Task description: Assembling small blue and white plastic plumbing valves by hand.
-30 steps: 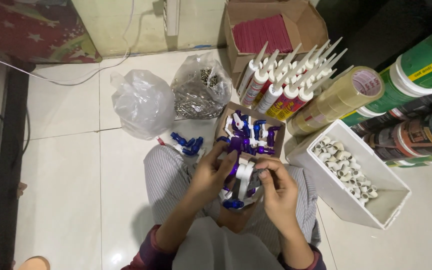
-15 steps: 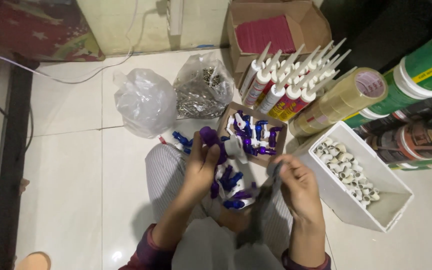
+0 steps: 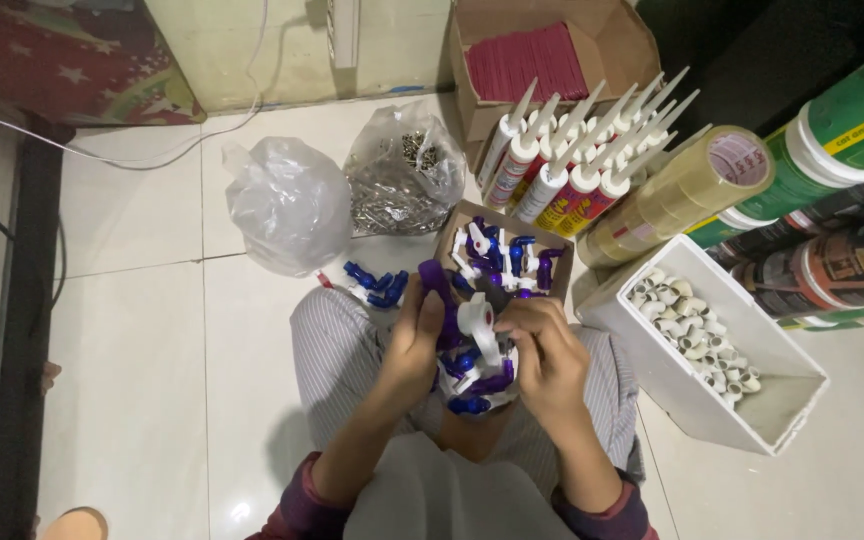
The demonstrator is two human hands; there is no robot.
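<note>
A: Entry, head view. A white and purple plastic piece (image 3: 477, 325) sits between both hands, over the lap, just this side of the small cardboard box (image 3: 452, 225). Left hand (image 3: 420, 340) curls around a purple part at its top; fingers closed on the piece. Right hand (image 3: 549, 350) meets it from the other side, fingertips pinched on the white part.

B: Below the hands?

A: A heap of blue and white plastic parts (image 3: 472, 385) in the lap, on the striped trousers (image 3: 337, 345), touching both palms. Whether they lie in a container I cannot tell.

B: Edges, room to move?

A: The small box holds more of the same parts; its near rim is just beyond the fingertips. A few loose blue parts (image 3: 377, 285) lie on the floor tiles (image 3: 142, 340) beside the left knee. Right: a white tray (image 3: 787, 415) of small white fittings, its long edge near the right knee. Beyond: caulk tubes (image 3: 572, 165) leaning together, a stack of tape rolls (image 3: 687, 190), cans (image 3: 852, 130), a larger carton (image 3: 617, 35). Two plastic bags (image 3: 287, 205) sit ahead on the left, one showing metal pieces. Open tile runs left to a dark strip (image 3: 22, 330).
</note>
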